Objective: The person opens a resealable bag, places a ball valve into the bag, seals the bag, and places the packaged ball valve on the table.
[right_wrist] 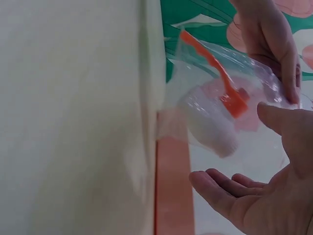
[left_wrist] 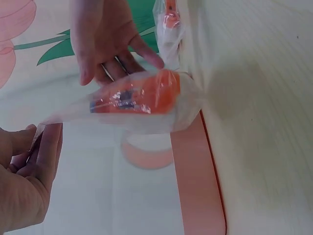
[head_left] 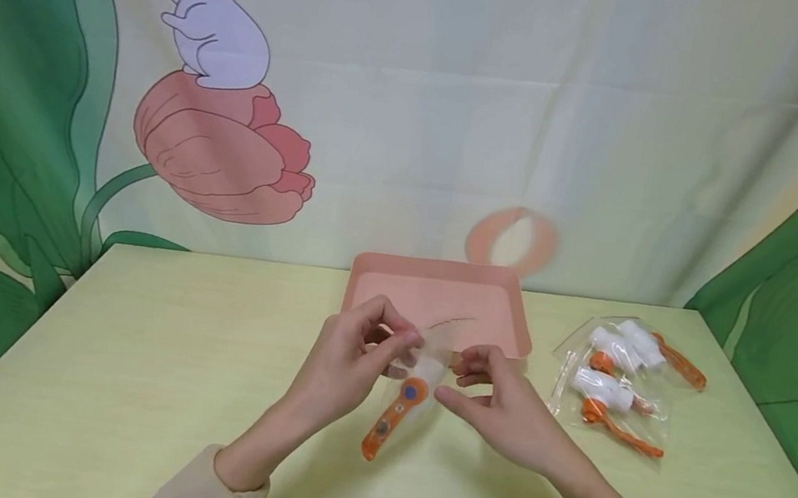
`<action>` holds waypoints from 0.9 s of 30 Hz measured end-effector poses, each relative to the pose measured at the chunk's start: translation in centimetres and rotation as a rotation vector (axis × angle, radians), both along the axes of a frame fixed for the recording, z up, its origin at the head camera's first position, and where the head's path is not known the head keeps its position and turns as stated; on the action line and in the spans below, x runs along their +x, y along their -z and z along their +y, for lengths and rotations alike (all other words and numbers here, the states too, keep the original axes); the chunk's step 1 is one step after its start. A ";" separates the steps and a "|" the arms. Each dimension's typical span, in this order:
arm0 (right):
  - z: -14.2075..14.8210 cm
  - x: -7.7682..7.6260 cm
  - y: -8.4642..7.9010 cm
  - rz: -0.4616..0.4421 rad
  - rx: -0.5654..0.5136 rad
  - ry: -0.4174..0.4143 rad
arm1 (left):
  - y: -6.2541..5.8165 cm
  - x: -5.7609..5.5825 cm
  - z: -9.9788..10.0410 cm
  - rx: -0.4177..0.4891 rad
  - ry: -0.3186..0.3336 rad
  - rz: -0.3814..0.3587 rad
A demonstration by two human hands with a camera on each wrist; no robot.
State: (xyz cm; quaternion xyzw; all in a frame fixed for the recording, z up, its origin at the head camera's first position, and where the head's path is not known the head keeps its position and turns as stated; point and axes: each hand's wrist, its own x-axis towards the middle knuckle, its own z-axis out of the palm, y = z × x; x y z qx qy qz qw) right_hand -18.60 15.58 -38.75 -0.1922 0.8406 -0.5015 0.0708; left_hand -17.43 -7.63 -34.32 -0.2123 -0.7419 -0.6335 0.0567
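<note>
My left hand (head_left: 347, 356) pinches the upper edge of a clear plastic bag (left_wrist: 190, 110) between thumb and fingers, and the bag hangs above the table. Inside it are an orange strap-like piece (head_left: 387, 420) with a round blue-centred end, and a white roll-shaped piece (right_wrist: 210, 125). My right hand (head_left: 506, 414) is just right of the bag, its fingers apart and loosely bent, gripping nothing. In the right wrist view, its thumb comes close to the bag's side, with the other fingers below.
A pink tray (head_left: 523, 333) stands behind the hands at the table's far edge. To the right lie several similar clear bags (head_left: 651, 400) holding white and orange pieces. A printed curtain (head_left: 416, 117) hangs behind the pale yellow table (head_left: 163, 369).
</note>
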 end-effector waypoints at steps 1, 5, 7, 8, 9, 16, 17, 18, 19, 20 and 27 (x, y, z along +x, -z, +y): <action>-0.2 0.1 0.2 -0.030 -0.022 -0.019 | 0.0 0.0 0.0 0.003 0.005 0.001; -1.2 0.2 1.1 -0.093 -0.096 -0.062 | 0.0 0.1 0.1 0.023 0.033 0.002; -1.6 0.3 1.3 -0.090 -0.110 -0.064 | 0.0 0.1 0.2 0.032 0.044 0.001; -1.8 0.4 1.4 -0.084 -0.113 -0.058 | 0.0 0.1 0.2 0.037 0.049 0.000; -2.0 0.5 1.5 -0.078 -0.115 -0.050 | 0.0 0.1 0.2 0.043 0.056 -0.001; -2.6 0.9 1.7 -0.071 -0.174 -0.055 | 0.3 0.1 0.2 0.075 0.073 -0.001; -2.6 0.9 1.7 -0.073 -0.177 -0.053 | 0.3 0.1 0.2 0.076 0.074 0.002; -2.6 0.8 1.7 -0.075 -0.178 -0.048 | 0.4 0.1 0.2 0.075 0.073 0.004; -2.6 0.8 1.7 -0.075 -0.177 -0.046 | 0.4 0.1 0.3 0.073 0.071 0.009; -2.6 0.8 1.7 -0.072 -0.176 -0.043 | 0.5 0.1 0.3 0.073 0.070 0.013; -2.4 0.7 1.5 -0.017 -0.107 -0.008 | 0.8 0.2 0.5 0.106 0.069 0.026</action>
